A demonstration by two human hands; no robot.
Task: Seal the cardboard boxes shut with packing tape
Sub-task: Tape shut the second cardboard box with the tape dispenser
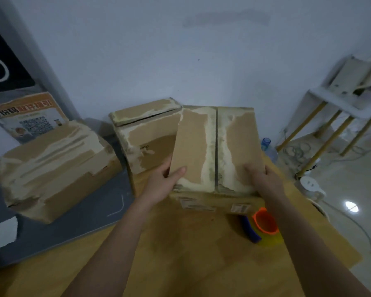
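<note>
The wooden desk (201, 254) carries three worn brown cardboard boxes with torn tape scars; the nearest box (214, 146) stands at centre (its front labels too blurred to read). The left hand (165, 183) pinches its raised left flap, thumb on top; the right hand (263, 176) presses flat on the right flap. An orange tape dispenser (265, 224) lies just beside the right forearm, near the desk's right edge.

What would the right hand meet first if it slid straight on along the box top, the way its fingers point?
The right hand already rests on the near brown cardboard box's right flap. Sliding on, it would probably cross only that flap toward the far edge; beyond stands the pale wall, though depth is unclear.
</note>
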